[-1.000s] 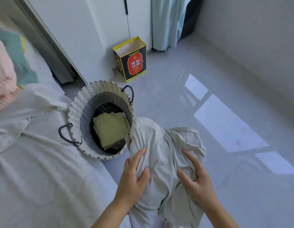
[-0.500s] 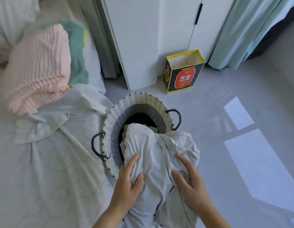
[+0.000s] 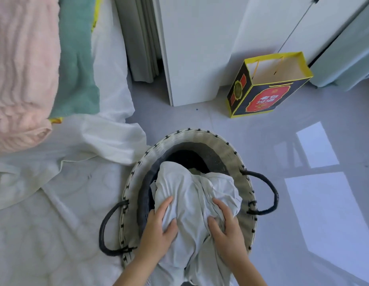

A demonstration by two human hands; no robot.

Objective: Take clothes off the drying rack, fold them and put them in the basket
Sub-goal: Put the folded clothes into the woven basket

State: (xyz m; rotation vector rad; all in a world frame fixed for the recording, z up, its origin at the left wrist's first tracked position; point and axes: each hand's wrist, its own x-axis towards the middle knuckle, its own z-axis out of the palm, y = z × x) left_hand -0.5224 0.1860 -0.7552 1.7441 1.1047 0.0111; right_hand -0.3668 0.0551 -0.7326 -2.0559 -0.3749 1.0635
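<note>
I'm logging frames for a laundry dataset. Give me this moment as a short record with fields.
garment: pale grey garment, bunched, over the basket mouth
basket: woven basket on the floor beside the bed
hands: left hand and right hand both grip the garment
nearby: gift bag on the floor; pink blanket on the bed

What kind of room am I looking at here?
Most likely a bedroom: a bed with white sheets and a folded pink blanket, a white wardrobe beside it, and a woven laundry basket standing alongside.
</note>
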